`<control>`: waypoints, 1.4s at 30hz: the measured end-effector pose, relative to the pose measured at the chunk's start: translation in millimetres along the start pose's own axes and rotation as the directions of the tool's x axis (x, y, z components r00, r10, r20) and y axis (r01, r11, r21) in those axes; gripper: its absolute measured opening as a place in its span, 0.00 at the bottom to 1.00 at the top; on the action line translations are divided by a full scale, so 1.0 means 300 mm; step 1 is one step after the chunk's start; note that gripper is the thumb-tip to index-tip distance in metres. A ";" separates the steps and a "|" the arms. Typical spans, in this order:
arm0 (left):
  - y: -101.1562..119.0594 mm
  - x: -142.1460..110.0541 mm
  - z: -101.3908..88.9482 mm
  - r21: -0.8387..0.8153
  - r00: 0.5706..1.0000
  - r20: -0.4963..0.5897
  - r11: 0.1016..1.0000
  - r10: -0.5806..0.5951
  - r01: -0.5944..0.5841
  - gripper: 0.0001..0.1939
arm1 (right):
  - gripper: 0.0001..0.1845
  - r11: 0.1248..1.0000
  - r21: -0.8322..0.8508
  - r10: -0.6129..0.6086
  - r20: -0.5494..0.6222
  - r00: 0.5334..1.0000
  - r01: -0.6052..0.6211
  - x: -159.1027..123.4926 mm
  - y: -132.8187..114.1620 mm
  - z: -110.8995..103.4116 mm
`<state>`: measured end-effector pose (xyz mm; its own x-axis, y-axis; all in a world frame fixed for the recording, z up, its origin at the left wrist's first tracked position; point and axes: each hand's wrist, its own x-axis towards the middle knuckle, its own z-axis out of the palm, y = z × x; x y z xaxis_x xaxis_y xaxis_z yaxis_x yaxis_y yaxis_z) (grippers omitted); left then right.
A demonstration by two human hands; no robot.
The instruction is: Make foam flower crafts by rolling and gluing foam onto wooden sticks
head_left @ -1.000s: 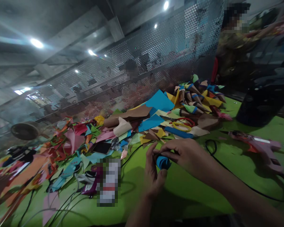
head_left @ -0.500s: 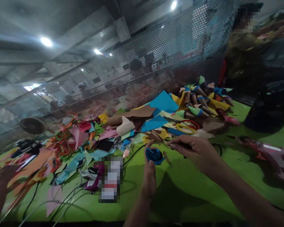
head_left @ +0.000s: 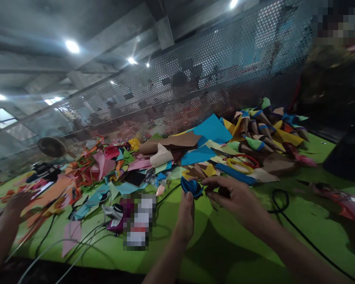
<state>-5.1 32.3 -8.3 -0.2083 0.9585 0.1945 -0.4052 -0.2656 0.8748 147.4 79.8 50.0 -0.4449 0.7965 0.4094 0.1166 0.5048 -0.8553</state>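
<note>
My left hand [head_left: 187,213] holds a curled blue paper flower [head_left: 191,187] upright, the thumb pressed on its near side. At the flower's right edge is my right hand [head_left: 225,191], its thumb and fingertips pinched together. Whatever lies between those fingertips is too small to make out. Below the right fingers hangs a small brownish scrap, blurred. Behind both hands lie brown and yellow paper scraps [head_left: 199,170], a long blue object [head_left: 236,174] and scissors with yellow and red handles [head_left: 239,165].
A glue gun [head_left: 343,201] lies on the green table [head_left: 225,252] at right, near a looped black cable [head_left: 279,203]. Paper cones [head_left: 260,130] are heaped behind. Left are a phone [head_left: 134,178], a blurred-out power strip [head_left: 140,223], coloured scraps and another person's hand [head_left: 19,203].
My right hand has moved left to the flower's edge; the thin brown piece at its fingertips no longer shows. The view has shifted, moving the background rightward. The other person's hand reaches further in.
</note>
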 end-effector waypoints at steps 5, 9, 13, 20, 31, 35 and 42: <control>0.033 0.030 0.006 -0.003 0.996 0.054 0.998 -0.069 0.069 0.26 | 0.11 0.993 -0.111 -0.034 0.008 0.999 0.035 0.043 0.011 -0.013; 0.041 0.054 0.015 0.016 0.991 0.110 0.997 -0.078 0.077 0.28 | 0.11 0.991 -0.129 -0.041 -0.067 0.997 0.032 0.055 0.034 -0.014; 0.027 0.072 0.019 0.047 0.989 0.078 0.992 -0.124 0.120 0.27 | 0.11 0.995 -0.089 -0.051 -0.137 0.989 0.039 0.047 0.051 -0.013; -0.004 0.085 0.024 0.017 0.991 0.042 0.992 -0.125 0.124 0.29 | 0.08 0.975 -0.185 -0.152 -0.146 0.978 0.124 0.023 0.072 -0.008; -0.013 0.069 -0.007 0.085 0.994 -0.003 0.990 -0.109 0.109 0.26 | 0.08 0.955 -0.251 -0.178 -0.055 0.982 0.159 0.006 0.051 -0.016; -0.025 0.066 -0.026 0.152 0.994 -0.025 0.982 -0.109 0.112 0.25 | 0.08 0.945 -0.283 -0.185 -0.041 0.982 0.166 0.005 0.056 -0.020; -0.026 0.073 -0.031 0.171 0.994 0.042 0.981 -0.103 0.095 0.27 | 0.08 0.927 -0.325 -0.195 0.004 0.981 0.186 -0.001 0.072 -0.018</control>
<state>-14.6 54.5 -15.1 -0.1283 0.9843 0.1215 -0.2646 -0.1520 0.9523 154.8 92.3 33.1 -0.4623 0.6814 0.5674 0.3143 0.7243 -0.6137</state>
